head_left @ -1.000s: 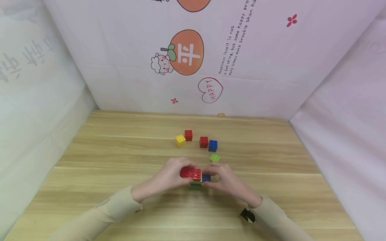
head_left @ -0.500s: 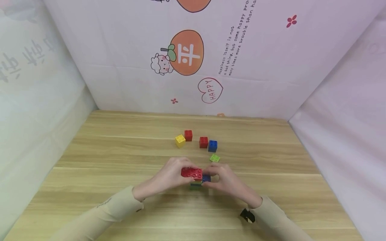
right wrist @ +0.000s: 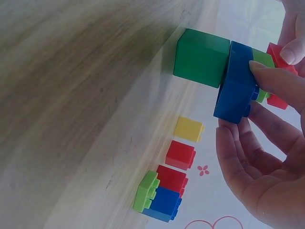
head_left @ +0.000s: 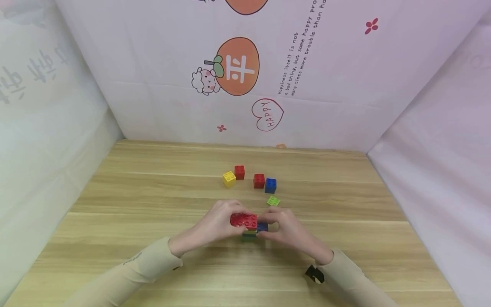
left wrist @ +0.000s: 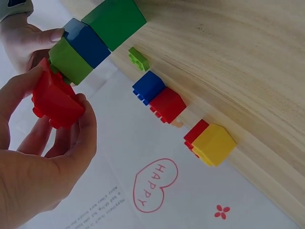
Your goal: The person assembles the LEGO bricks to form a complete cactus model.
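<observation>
My left hand (head_left: 218,221) grips a red building brick (head_left: 244,220) with studs on top, fingers and thumb on its sides. This brick sits at the upper end of a small stack, over a light green brick (left wrist: 71,59); in the left wrist view it looks slightly tilted against it. Beneath come a blue brick (right wrist: 236,86) and a dark green brick (right wrist: 202,57) at the base. My right hand (head_left: 285,229) pinches the blue brick, which juts out to the right past the green one. Whether the red brick is fully seated cannot be made out.
Beyond the hands on the wooden table (head_left: 153,183) lie a yellow brick (head_left: 229,179), a red brick (head_left: 239,172), another red brick (head_left: 258,181), a blue brick (head_left: 270,186) and a thin light green brick (head_left: 273,201). A printed white cloth (head_left: 161,111) walls the back and sides.
My left hand and the red brick have shifted very slightly to the right over the stack, mostly in the first half second. My right hand and the loose bricks have stayed put.
</observation>
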`<action>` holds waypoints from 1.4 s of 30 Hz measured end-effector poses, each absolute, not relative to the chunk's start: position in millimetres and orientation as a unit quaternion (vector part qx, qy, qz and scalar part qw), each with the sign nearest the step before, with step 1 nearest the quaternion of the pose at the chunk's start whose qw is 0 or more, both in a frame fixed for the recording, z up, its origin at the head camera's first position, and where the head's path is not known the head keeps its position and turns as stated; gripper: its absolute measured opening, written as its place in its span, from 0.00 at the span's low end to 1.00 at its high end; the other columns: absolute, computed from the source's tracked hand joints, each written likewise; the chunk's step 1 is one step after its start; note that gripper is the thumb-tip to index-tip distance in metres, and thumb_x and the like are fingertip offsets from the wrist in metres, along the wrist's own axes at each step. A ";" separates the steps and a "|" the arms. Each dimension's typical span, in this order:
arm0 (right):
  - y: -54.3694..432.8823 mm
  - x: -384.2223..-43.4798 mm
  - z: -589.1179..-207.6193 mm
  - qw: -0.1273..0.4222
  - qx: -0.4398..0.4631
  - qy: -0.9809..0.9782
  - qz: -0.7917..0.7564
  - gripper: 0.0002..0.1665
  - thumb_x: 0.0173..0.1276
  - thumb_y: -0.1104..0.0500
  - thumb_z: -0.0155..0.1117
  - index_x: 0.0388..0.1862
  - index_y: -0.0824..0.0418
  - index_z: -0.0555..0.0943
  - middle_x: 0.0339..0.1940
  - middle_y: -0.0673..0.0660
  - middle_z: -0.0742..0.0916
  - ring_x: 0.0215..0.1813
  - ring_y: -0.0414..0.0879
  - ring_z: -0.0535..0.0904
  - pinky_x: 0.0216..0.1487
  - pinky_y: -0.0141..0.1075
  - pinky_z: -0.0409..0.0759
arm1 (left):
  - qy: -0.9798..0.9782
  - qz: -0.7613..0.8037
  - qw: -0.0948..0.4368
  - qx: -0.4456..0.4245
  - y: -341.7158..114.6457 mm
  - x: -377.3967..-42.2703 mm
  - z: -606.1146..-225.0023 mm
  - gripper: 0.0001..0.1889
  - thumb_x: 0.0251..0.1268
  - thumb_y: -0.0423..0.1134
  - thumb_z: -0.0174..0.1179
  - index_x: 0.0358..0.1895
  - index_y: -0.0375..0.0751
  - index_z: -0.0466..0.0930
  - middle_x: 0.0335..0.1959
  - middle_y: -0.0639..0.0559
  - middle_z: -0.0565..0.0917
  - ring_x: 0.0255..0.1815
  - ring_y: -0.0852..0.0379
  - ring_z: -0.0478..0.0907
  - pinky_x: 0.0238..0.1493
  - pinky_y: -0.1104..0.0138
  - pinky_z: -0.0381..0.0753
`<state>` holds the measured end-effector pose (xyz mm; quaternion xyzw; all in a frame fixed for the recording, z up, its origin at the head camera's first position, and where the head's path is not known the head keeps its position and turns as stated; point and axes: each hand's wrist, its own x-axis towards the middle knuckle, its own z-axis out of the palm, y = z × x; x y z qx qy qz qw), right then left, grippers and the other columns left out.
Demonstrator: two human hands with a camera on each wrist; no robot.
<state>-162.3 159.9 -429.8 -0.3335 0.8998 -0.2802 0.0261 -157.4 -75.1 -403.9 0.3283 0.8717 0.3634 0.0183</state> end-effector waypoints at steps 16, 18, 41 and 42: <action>158.6 -164.9 -427.8 0.021 -0.335 0.898 -0.285 0.17 0.58 0.56 0.76 0.47 0.57 0.88 0.42 0.50 0.90 0.43 0.40 0.84 0.46 0.35 0.86 | 0.873 0.360 0.028 0.330 -72.9 -162.0 -401.9 0.18 0.54 0.35 0.73 0.51 0.40 0.87 0.43 0.48 0.88 0.41 0.59 0.81 0.43 0.74 0.82; 158.6 -164.9 -427.9 0.021 -0.335 0.898 -0.285 0.17 0.58 0.56 0.76 0.47 0.57 0.88 0.42 0.50 0.90 0.43 0.40 0.84 0.46 0.37 0.86 | 0.873 0.362 0.035 0.325 -72.9 -162.4 -401.8 0.18 0.55 0.35 0.73 0.51 0.41 0.87 0.43 0.48 0.88 0.41 0.59 0.81 0.43 0.74 0.82; 159.5 -162.0 -430.9 0.020 -0.327 0.899 -0.290 0.18 0.57 0.55 0.77 0.47 0.56 0.88 0.41 0.50 0.90 0.43 0.39 0.84 0.45 0.39 0.86 | 0.876 0.364 0.017 0.317 -68.9 -153.2 -405.5 0.18 0.55 0.34 0.73 0.51 0.41 0.87 0.39 0.51 0.87 0.37 0.61 0.79 0.38 0.80 0.80; 159.5 -161.9 -431.1 0.019 -0.328 0.899 -0.290 0.18 0.57 0.55 0.77 0.47 0.56 0.88 0.41 0.50 0.90 0.43 0.39 0.84 0.45 0.39 0.86 | 0.876 0.364 0.015 0.317 -68.7 -152.7 -405.8 0.18 0.55 0.34 0.72 0.51 0.42 0.87 0.39 0.52 0.87 0.37 0.61 0.79 0.38 0.80 0.80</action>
